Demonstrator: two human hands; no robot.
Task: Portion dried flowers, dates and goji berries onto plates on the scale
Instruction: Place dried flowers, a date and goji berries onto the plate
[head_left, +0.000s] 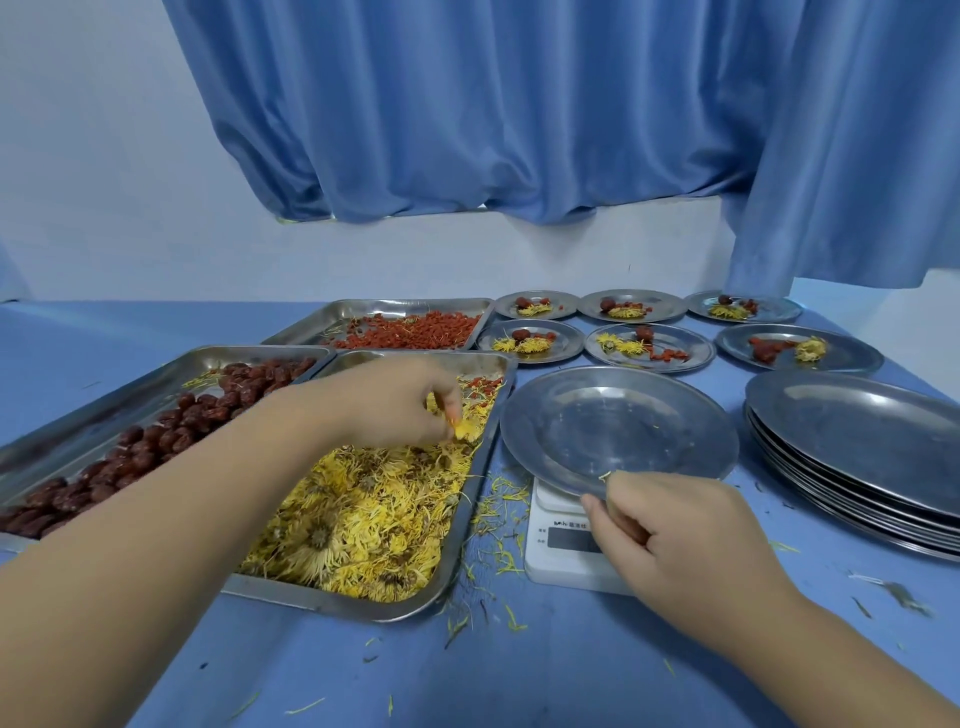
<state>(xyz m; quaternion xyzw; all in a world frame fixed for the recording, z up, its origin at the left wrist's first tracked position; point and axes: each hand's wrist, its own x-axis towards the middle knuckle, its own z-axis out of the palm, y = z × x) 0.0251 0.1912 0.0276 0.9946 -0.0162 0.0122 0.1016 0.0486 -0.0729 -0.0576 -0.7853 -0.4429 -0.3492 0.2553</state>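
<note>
Head view, looking down on a blue worktop (519, 675). Left hand (384, 402) out over the far end of the flower tray (337, 603), fingers (447, 410) pinched together on a single yellow dried flower (464, 429), just above the heap of the same stuff filling that tray. Right hand (685, 530) at the near rim of the empty plate (618, 426), fingers curled and clamped on the edge. Plate right over the white scale (561, 551); can't tell whether fully resting or partly lifted. Display half hidden behind the hand, unreadable anyway.

Left of the flower tray, touching it, the date tray (104, 410) loaded with dates (171, 441). Behind both, the goji tray (332, 317) with goji berries (415, 335) spread mostly over its right side. Further back on the right, six filled plates (566, 347) in two rows of three, each with some yellow flower and red bits. Just right of the scale, a stack of plates (857, 441), bare on top. Loose petals (498, 499) scattered between flower tray and scale and along the near worktop. Blue curtain (467, 104) hanging behind everything.
</note>
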